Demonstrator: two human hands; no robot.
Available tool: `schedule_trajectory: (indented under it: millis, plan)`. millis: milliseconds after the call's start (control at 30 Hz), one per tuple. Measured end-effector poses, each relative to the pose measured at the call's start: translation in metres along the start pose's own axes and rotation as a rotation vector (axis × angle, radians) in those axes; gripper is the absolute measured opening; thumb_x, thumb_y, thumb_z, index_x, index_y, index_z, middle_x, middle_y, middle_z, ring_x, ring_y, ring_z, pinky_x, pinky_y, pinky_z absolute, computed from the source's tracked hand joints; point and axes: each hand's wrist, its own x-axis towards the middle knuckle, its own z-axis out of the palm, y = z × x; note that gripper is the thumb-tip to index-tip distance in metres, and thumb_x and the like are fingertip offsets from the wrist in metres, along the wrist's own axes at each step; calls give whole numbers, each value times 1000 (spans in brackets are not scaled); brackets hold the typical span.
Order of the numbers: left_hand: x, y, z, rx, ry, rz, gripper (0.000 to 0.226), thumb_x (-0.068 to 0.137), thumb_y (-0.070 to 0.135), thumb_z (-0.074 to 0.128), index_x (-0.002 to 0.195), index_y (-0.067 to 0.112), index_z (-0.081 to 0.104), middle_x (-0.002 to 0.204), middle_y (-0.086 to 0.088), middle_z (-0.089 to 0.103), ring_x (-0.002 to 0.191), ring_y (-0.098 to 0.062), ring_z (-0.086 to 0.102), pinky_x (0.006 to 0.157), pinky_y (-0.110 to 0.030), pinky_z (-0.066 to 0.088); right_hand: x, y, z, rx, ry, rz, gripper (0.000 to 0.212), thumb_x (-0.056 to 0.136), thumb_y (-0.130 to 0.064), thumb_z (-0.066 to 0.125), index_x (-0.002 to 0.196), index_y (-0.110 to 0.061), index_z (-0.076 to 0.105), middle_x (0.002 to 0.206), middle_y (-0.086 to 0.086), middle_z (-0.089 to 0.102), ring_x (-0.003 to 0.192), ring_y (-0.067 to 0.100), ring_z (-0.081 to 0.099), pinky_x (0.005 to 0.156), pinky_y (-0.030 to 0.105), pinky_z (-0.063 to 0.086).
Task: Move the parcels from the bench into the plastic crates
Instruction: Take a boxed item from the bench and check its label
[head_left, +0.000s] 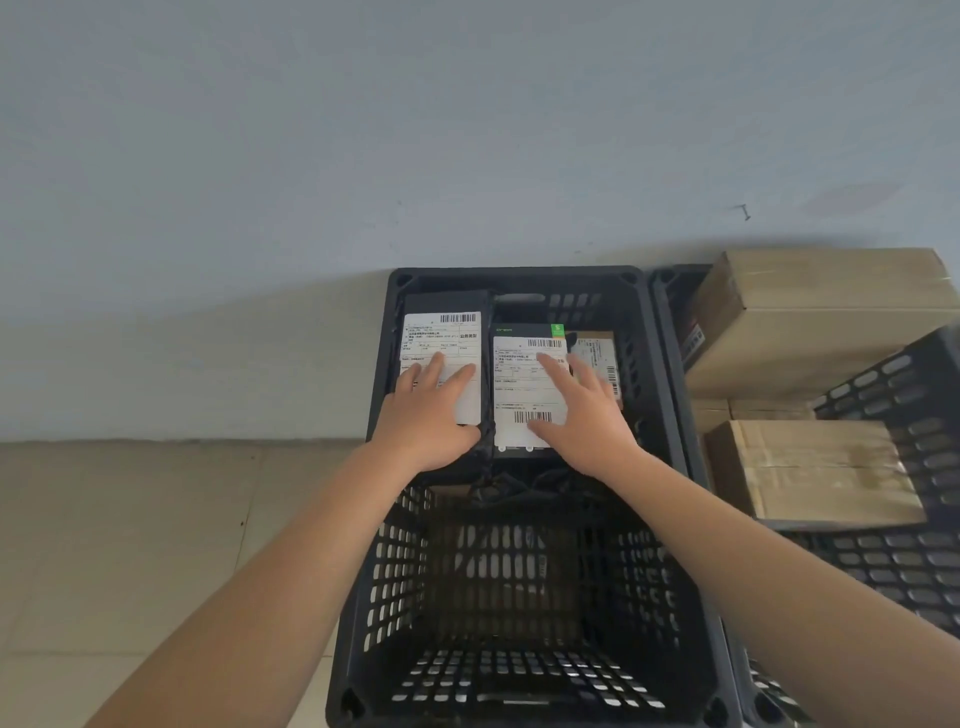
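Observation:
A black plastic crate (670, 395) stands against the wall with two black parcels side by side in its far half. My left hand (428, 410) lies flat with straight fingers on the left parcel (441, 332), over its white label. My right hand (582, 410) rests spread on the right parcel (524, 389), which also bears a white barcode label. Beside that one, a brown parcel (597, 353) shows partly behind my right fingers. The near half of the crate holds nothing that I can see.
A second black crate (914, 431) to the right holds brown cardboard boxes (810, 467), one large box (810, 322) tilted on top. A pale wall rises behind, and a tiled floor (130, 545) lies to the left.

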Motion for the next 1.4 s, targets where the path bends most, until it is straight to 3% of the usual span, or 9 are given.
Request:
schedule_trajectory:
  millis: [200,500,867,1033,1200,1300,1333,1400]
  plan:
    - [0,-1,1,0,3,-4,81,100,49,56,163,41,6,174,2,-10,159,-31,-6,126,-55,11,32,-17,0,-282,-194,-80,73,99,-42,61,161,-42,22,173,-3,8,159,32,-2,126,61,17]
    - [2,0,8,-40,21,-25,80,100,51,55,162,42,6,173,4,-13,159,-29,-10,127,-55,6,38,-15,9,-330,-202,-63,72,99,-46,60,160,-43,23,173,-4,8,159,31,-5,123,61,26]
    - [2,1,10,-57,51,-21,80,100,48,58,162,40,8,173,4,-10,159,-31,-8,127,-54,6,36,-15,7,-315,-190,-77,72,99,-47,61,160,-42,23,173,-3,9,159,32,-1,126,61,20]
    - [-10,1,5,-170,147,15,77,98,41,64,161,39,19,174,3,2,160,-29,2,128,-52,9,21,-18,-3,-136,-105,-92,67,101,-44,58,160,-41,26,172,-6,15,159,28,6,125,62,11]
    - [-49,12,-4,-453,191,80,65,100,31,64,157,34,33,170,4,22,158,-23,17,127,-49,19,-27,-20,-26,158,25,-36,57,101,-41,61,154,-36,41,167,-7,33,156,24,24,127,53,21]
    - [-78,28,-6,-703,179,117,52,102,28,63,149,36,45,163,10,37,150,-16,34,110,-30,41,-68,-17,-41,358,136,33,50,102,-37,62,150,-34,48,160,-8,43,149,19,38,122,46,31]
    - [-87,34,-5,-776,171,137,48,102,27,63,146,36,48,159,11,42,147,-14,39,101,-21,42,-83,-15,-46,424,176,59,48,102,-36,61,148,-34,49,159,-8,45,147,18,40,120,45,33]
    - [-101,49,-4,-896,153,175,40,102,26,63,139,37,55,149,15,51,137,-7,47,99,-20,39,-113,-8,-52,534,262,113,43,102,-36,61,144,-36,54,153,-11,51,139,12,46,118,43,39]
